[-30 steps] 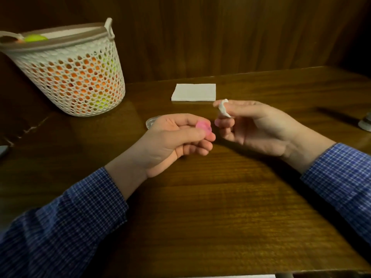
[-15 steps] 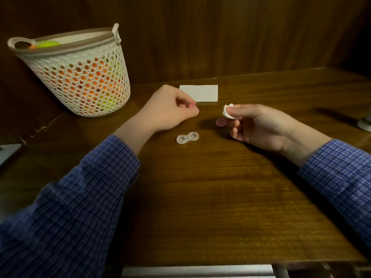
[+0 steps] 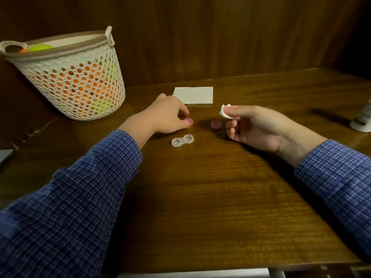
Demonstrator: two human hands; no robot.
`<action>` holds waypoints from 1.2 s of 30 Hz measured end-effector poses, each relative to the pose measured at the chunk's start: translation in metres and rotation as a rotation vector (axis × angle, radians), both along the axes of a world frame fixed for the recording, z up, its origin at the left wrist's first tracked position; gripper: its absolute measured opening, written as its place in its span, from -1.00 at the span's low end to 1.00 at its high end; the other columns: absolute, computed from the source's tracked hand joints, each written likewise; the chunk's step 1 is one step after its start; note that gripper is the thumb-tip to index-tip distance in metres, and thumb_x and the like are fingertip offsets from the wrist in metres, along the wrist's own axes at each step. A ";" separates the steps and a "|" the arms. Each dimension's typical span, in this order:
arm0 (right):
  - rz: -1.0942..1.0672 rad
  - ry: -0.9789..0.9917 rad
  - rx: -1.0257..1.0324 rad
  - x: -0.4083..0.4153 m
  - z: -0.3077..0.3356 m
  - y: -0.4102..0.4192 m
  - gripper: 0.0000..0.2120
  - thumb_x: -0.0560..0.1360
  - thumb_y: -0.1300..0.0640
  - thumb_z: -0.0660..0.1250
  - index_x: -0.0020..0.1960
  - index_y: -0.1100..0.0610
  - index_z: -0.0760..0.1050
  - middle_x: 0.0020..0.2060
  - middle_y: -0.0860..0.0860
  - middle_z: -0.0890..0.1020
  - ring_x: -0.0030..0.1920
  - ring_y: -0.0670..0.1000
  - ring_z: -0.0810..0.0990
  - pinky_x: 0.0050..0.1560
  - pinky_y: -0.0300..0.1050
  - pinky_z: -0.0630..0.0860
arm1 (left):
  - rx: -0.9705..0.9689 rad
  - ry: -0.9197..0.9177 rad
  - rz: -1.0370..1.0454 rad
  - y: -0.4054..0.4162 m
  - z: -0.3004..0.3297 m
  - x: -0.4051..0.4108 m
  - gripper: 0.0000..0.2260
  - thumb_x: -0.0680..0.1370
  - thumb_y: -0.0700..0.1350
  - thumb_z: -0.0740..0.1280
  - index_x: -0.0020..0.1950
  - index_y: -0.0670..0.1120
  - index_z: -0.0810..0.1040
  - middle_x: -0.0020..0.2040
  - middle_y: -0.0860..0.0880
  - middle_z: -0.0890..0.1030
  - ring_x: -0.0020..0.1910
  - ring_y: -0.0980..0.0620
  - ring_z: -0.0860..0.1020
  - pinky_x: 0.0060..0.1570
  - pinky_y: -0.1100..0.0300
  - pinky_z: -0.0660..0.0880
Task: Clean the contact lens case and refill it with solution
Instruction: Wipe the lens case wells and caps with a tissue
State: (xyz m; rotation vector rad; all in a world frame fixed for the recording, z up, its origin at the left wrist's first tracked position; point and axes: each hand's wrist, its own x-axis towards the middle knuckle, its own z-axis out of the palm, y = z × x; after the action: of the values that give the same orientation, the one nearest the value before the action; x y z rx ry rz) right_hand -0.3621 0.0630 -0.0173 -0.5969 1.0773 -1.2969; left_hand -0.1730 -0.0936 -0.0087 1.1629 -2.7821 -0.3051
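Observation:
The clear, uncapped contact lens case (image 3: 182, 140) lies flat on the wooden table (image 3: 210, 197) between my hands. My left hand (image 3: 168, 115) rests on the table just behind it, fingertips pinching a pink cap (image 3: 189, 121) against the surface. A second pink cap (image 3: 216, 124) lies free on the table to the right. My right hand (image 3: 259, 127) hovers beside that cap, thumb and forefinger pinched on a small white wad of tissue (image 3: 225, 114).
A folded white tissue (image 3: 193, 95) lies behind the hands. A white perforated basket (image 3: 76, 77) with orange and yellow contents stands at the back left. A white object (image 3: 363, 121), partly cut off, sits at the right edge. A wood wall rises behind.
My left hand carried the pink cap from in front of me to the table behind the case. The right hand kept the tissue wad; the second pink cap has come into view.

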 end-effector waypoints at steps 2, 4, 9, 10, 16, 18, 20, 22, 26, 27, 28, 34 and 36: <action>-0.046 -0.059 -0.024 -0.005 0.001 0.000 -0.98 0.38 0.18 0.52 -0.21 0.12 0.73 -0.28 -0.03 0.56 -0.38 -0.14 0.47 -0.26 -0.27 0.49 | 0.009 0.147 -0.006 0.006 0.003 -0.003 -0.56 0.58 -0.04 0.44 0.46 0.05 0.52 0.18 0.07 0.54 0.34 -0.01 0.40 0.32 -0.04 0.42; -0.106 -0.130 -0.047 -0.012 0.001 -0.001 -0.98 0.40 0.18 0.52 -0.17 0.12 0.70 -0.25 -0.04 0.51 -0.38 -0.14 0.44 -0.24 -0.26 0.45 | 0.063 0.260 -0.056 0.016 0.006 -0.010 -0.53 0.54 -0.14 0.44 0.45 0.03 0.53 0.18 0.09 0.54 0.28 0.05 0.47 0.29 0.06 0.45; -0.232 -0.177 -0.027 -0.017 -0.001 -0.003 -0.75 0.40 0.18 0.53 0.06 0.13 0.60 -0.26 -0.02 0.54 -0.41 -0.13 0.44 -0.29 -0.25 0.45 | 0.040 0.140 -0.177 0.041 -0.002 -0.041 -0.60 0.57 0.10 0.43 0.36 -0.02 0.61 0.16 -0.01 0.64 0.14 0.04 0.55 0.13 0.09 0.57; -0.246 -0.181 -0.024 -0.017 -0.001 -0.003 -0.74 0.41 0.18 0.52 0.08 0.13 0.61 -0.28 -0.02 0.55 -0.41 -0.13 0.44 -0.29 -0.25 0.45 | 0.017 0.129 -0.166 0.042 -0.006 -0.046 -0.59 0.57 0.10 0.42 0.37 -0.03 0.60 0.16 -0.02 0.63 0.16 0.03 0.54 0.17 0.06 0.57; -0.261 -0.193 -0.041 -0.020 0.000 -0.004 -0.77 0.43 0.18 0.52 0.07 0.12 0.62 -0.33 -0.03 0.54 -0.40 -0.13 0.43 -0.24 -0.25 0.42 | -0.009 0.145 -0.124 0.042 -0.019 -0.051 -0.86 0.59 0.06 0.39 0.08 0.06 0.69 0.00 0.04 0.62 0.07 0.03 0.52 0.04 0.07 0.53; -0.268 -0.197 -0.037 -0.020 0.000 -0.003 -0.80 0.46 0.18 0.50 0.08 0.13 0.62 -0.33 -0.03 0.55 -0.41 -0.13 0.43 -0.24 -0.24 0.43 | -0.009 0.167 -0.128 0.046 -0.017 -0.051 -0.85 0.61 0.02 0.39 0.11 0.03 0.70 -0.01 0.06 0.64 0.00 0.09 0.56 0.06 0.10 0.58; -0.268 -0.186 -0.049 -0.020 0.000 -0.003 -0.84 0.49 0.16 0.49 0.05 0.13 0.63 -0.32 -0.03 0.54 -0.42 -0.13 0.44 -0.23 -0.24 0.43 | -0.018 0.210 -0.134 0.054 -0.010 -0.046 -0.83 0.62 0.01 0.38 0.17 0.02 0.68 0.00 0.07 0.66 -0.09 0.16 0.58 -0.08 0.27 0.53; -0.237 -0.135 -0.096 -0.019 0.001 -0.001 -0.90 0.51 0.14 0.47 0.01 0.11 0.62 -0.30 -0.04 0.55 -0.41 -0.13 0.44 -0.23 -0.25 0.43 | 0.019 0.305 -0.152 0.065 -0.002 -0.031 -0.83 0.63 -0.02 0.38 0.19 0.02 0.66 -0.07 0.12 0.65 -0.23 0.25 0.58 -0.28 0.44 0.43; -0.048 0.064 -0.235 -0.006 0.007 0.005 -0.92 0.55 0.14 0.43 -0.11 0.07 0.68 -0.33 -0.08 0.60 -0.31 -0.13 0.48 -0.22 -0.26 0.49 | 0.182 0.619 -0.130 0.087 0.006 0.015 -0.82 0.56 -0.18 0.47 0.15 -0.01 0.69 -0.19 0.05 0.67 -0.32 0.10 0.62 -0.32 0.39 0.54; 0.007 0.090 -0.267 0.000 0.008 0.007 -0.92 0.53 0.16 0.43 -0.12 0.07 0.69 -0.32 -0.07 0.60 -0.29 -0.13 0.49 -0.23 -0.27 0.52 | 0.201 0.703 -0.112 0.092 0.005 0.027 -0.80 0.54 -0.23 0.48 0.13 -0.01 0.69 -0.18 0.01 0.69 -0.30 0.07 0.62 -0.30 0.37 0.57; 0.066 0.105 -0.298 0.008 0.009 0.010 -0.93 0.51 0.17 0.44 -0.12 0.08 0.70 -0.31 -0.05 0.61 -0.28 -0.12 0.51 -0.24 -0.27 0.54 | 0.216 0.771 -0.098 0.098 0.004 0.037 -0.76 0.52 -0.26 0.49 0.13 -0.01 0.68 -0.16 0.01 0.69 -0.29 0.09 0.63 -0.28 0.36 0.58; 0.157 0.426 -0.486 0.045 0.003 0.026 -0.91 0.45 0.16 0.49 -0.04 0.09 0.72 -0.20 0.07 0.72 -0.24 -0.04 0.65 -0.17 -0.20 0.63 | 0.203 0.852 -0.162 0.115 -0.014 0.061 -0.68 0.47 -0.29 0.53 0.20 -0.08 0.66 -0.03 0.04 0.72 -0.08 0.02 0.71 -0.12 0.30 0.65; 0.119 0.494 -0.491 0.050 0.001 0.027 -0.87 0.41 0.14 0.50 -0.04 0.11 0.70 -0.17 0.09 0.74 -0.22 -0.02 0.67 -0.17 -0.18 0.64 | 0.235 0.869 -0.202 0.116 -0.016 0.060 -0.67 0.47 -0.30 0.53 0.21 -0.11 0.66 -0.04 0.02 0.73 -0.09 0.01 0.71 -0.13 0.31 0.64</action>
State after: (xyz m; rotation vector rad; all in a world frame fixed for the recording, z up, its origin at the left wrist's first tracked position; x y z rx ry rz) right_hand -0.3122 0.0902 -0.0163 -1.3851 1.0939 -1.3485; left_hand -0.1134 0.0226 -0.0245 0.5568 -2.1024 -0.9185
